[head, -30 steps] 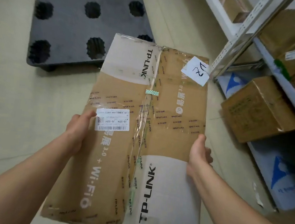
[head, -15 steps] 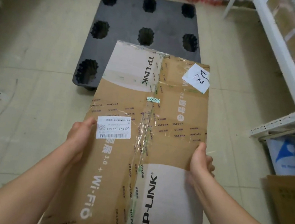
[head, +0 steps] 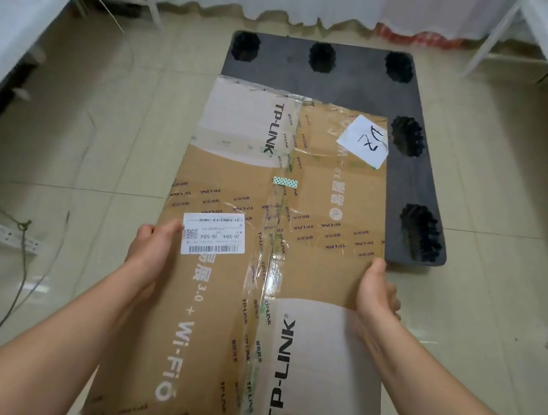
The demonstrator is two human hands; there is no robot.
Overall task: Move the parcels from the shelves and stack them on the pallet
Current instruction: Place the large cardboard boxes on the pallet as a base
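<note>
I've got the parcel point(head: 259, 257) pinched by its side edges between my left hand point(head: 149, 254) and right hand point(head: 376, 292), above the floor before the bare pallet point(head: 349, 89); I'd set it flat, squared into a corner.

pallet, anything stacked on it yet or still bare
Bare where visible: the pallet shows only its dark top; the held box hides its near left part.

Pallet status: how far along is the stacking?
Done: nothing stacked that shows; the visible part of the dark pallet bears no parcels. In hand: one taped TP-LINK carton, left hand and right hand gripping its side edges, its far end in front of the pallet. Left: set it down, then fetch more; remaining shelf stock isn't countable here.
</note>
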